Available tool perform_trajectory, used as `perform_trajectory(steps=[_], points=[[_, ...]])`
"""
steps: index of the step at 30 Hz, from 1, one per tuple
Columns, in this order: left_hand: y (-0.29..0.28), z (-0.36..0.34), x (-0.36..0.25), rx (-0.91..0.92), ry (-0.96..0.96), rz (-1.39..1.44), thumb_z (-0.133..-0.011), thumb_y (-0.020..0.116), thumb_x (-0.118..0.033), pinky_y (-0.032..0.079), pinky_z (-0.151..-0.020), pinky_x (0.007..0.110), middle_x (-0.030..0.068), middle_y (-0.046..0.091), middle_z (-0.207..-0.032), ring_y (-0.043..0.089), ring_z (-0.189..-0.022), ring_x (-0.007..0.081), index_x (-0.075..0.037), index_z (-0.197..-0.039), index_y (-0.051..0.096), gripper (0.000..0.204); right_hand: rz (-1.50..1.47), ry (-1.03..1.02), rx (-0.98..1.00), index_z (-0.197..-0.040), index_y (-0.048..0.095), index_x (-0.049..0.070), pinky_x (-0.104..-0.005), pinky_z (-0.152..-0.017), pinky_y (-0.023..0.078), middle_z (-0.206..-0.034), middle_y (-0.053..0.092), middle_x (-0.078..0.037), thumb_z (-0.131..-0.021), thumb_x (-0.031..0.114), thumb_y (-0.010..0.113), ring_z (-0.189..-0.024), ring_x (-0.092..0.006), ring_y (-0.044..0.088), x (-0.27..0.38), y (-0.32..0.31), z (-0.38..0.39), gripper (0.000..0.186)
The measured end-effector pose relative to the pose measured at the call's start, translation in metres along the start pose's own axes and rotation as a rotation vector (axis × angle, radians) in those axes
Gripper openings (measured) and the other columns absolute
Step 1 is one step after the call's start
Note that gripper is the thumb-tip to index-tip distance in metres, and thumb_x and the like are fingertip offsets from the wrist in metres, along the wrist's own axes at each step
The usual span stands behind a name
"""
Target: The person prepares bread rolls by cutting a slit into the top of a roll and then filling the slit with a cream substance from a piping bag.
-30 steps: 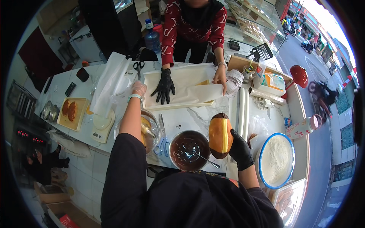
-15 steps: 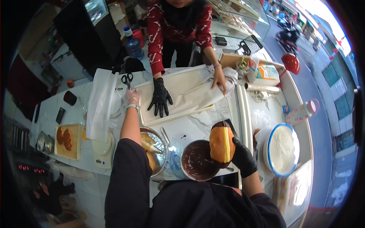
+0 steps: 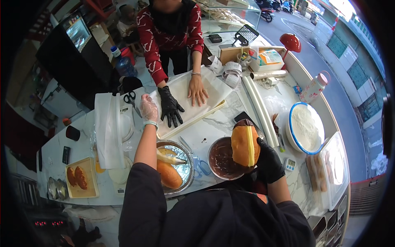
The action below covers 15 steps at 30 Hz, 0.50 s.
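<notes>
- Right hand (image 3: 270, 162) grips the yellow-striped bun (image 3: 242, 144); overtight squeezing could crush it.
- Left hand (image 3: 148, 108), finger closure unclear, could shift the parchment (image 3: 214, 87) by snagging it.

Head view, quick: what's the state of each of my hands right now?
Left hand: clear-gloved, by the left end of the tray; open or closed cannot be told.
Right hand: black-gloved, holding the yellow-striped bun.

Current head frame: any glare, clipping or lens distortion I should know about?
Head view, right: glare whitens part of the clear plastic lid, and the countertop edge bows; head view, upper right: sky looks clipped; head view, centre: the bun in the right hand looks fairly sharp.
</notes>
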<state>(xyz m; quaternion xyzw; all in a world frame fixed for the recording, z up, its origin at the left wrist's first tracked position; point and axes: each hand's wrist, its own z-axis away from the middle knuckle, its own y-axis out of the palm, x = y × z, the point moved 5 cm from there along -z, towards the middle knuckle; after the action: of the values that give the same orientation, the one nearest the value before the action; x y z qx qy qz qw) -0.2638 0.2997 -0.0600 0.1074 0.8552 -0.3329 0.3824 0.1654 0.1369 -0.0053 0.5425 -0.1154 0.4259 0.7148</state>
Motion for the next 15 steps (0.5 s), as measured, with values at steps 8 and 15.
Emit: perform_trajectory(steps=[8, 15], points=[[-0.025, -0.02, -0.044, 0.042, 0.337, -0.118, -0.085, 0.046, -0.003, 0.046, -0.067, 0.042, 0.0165, 0.061, -0.087, 0.059, -0.081, 0.0348, -0.009, -0.101, 0.051, 0.018, -0.061, -0.015, -0.018, -0.125, 0.039, -0.003, -0.0377, -0.095, 0.04, -0.12, 0.05, -0.018, -0.089, 0.021, 0.048, -0.109, -0.0275, 0.052, -0.001, -0.012, 0.014, 0.044], [-0.076, -0.071, -0.138, 0.007, 0.997, -0.028, -0.087, 0.05, -0.006, 0.051, -0.068, 0.039, 0.0172, 0.061, -0.092, 0.061, -0.082, 0.0322, -0.005, -0.099, 0.055, 0.013, -0.111, -0.079, -0.002, -0.126, 0.037, -0.001, -0.039, -0.095, 0.04, -0.12, 0.05, -0.018, -0.09, 0.021, 0.047, -0.109, -0.0278, 0.051, 0.011, 0.005, 0.028, 0.044]])
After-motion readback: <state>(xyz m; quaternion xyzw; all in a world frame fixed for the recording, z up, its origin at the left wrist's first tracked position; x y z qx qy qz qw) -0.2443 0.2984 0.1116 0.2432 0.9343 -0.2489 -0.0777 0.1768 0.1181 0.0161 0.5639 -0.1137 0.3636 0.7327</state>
